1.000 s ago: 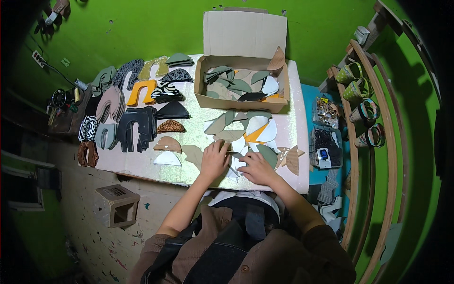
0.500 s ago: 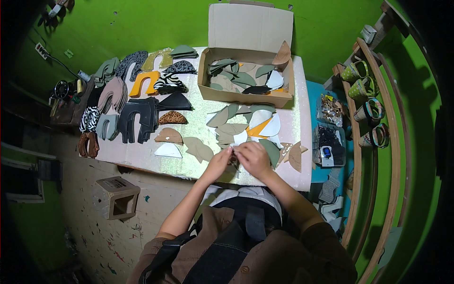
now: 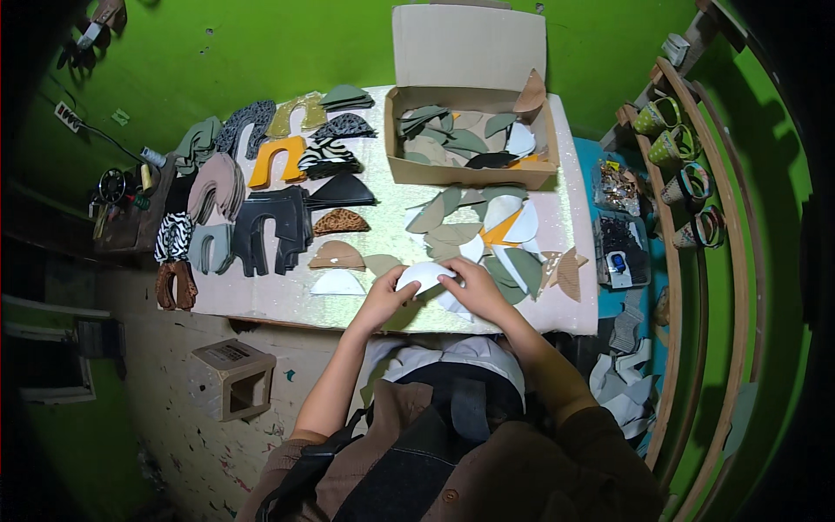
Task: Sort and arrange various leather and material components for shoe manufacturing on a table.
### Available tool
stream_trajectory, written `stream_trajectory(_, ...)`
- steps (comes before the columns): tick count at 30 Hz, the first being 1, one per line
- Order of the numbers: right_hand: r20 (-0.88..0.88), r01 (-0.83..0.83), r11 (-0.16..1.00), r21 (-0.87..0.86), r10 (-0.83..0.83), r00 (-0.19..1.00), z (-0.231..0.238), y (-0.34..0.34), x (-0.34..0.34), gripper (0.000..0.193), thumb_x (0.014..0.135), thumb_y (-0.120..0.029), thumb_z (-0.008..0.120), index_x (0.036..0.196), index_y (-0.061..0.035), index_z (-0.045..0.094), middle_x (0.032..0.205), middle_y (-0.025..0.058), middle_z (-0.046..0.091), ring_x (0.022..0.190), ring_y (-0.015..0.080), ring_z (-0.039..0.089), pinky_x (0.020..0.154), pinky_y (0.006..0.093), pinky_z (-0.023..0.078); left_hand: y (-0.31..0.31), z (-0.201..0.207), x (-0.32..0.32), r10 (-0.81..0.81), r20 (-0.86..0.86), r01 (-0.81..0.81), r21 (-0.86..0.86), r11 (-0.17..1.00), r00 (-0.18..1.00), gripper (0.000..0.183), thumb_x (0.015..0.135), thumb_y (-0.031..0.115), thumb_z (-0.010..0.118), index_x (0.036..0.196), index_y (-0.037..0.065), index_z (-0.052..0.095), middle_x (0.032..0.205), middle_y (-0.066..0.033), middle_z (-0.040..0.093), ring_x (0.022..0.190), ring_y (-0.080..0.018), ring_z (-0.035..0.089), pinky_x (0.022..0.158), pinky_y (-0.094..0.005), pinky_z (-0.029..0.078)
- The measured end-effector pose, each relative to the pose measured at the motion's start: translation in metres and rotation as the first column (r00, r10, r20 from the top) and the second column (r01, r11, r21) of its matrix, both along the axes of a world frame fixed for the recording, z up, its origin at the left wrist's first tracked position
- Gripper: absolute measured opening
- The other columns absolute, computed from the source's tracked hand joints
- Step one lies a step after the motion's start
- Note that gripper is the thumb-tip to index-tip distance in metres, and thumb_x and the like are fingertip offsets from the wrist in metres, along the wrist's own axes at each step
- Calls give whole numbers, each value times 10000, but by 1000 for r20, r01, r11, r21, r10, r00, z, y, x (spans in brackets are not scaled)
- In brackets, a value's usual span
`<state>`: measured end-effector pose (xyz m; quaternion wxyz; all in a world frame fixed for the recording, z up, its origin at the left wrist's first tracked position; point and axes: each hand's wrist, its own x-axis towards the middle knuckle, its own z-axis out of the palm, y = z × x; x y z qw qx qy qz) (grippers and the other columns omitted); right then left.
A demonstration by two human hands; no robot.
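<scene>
A white half-moon cut piece (image 3: 424, 275) is held over the table's front edge, its curved side facing away from me. My left hand (image 3: 388, 298) pinches its left end, and my right hand (image 3: 474, 290) grips the right end, thumb on top. Just beyond my hands lies a loose heap of half-moon pieces in sage green (image 3: 452, 236), white and orange (image 3: 500, 229). To the left are sorted stacks: white half-moons (image 3: 338, 282), brown ones (image 3: 337, 255) and leopard-print ones (image 3: 341, 222). A few white pieces partly show below my right hand.
An open cardboard box (image 3: 470, 175) of mixed pieces stands at the back. U-shaped stacks, black (image 3: 261, 228) and orange (image 3: 277, 160) among them, cover the table's left. Plastic tubs (image 3: 622, 252) and a wooden rack (image 3: 722, 287) line the right; a carton (image 3: 233, 378) sits on the floor.
Both hands now hold a white half-moon piece stretched between them; before, they were close together over something small and hidden. The view has shifted slightly.
</scene>
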<state>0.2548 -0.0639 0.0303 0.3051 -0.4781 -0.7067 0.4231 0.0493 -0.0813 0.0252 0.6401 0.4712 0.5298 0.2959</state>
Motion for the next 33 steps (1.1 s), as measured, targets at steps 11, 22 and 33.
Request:
stream_trajectory(11, 256, 64, 987, -144, -25, 966, -8, -15, -120, 279, 833, -195, 604, 1080, -73, 563, 888, 161, 661, 793, 322, 638, 684, 407, 493, -13, -20, -135, 82, -94, -73, 105, 992, 992, 344, 796, 55, 656, 1123, 12, 558, 856, -26, 588, 717, -80, 523, 697, -226, 449)
stream_trajectory(22, 381, 154, 987, -39, -128, 916, -22, -26, -184, 255, 821, -168, 600, 1049, -73, 538, 884, 149, 646, 809, 330, 622, 686, 433, 481, -1, -34, -180, 47, -514, 197, 410, 891, 856, 235, 803, 65, 607, 1027, 4, 576, 882, -167, 593, 807, -316, 596, 724, -372, 471)
stream_trajectory(33, 512, 198, 961, 193, -271, 815, -28, -29, -189, 359, 786, -212, 641, 1096, -46, 565, 983, 134, 536, 929, 320, 553, 775, 402, 467, 4, -29, -181, -13, -663, 426, 466, 776, 748, 454, 747, 206, 693, 1132, 30, 530, 1021, -155, 566, 937, -336, 565, 797, -392, 465)
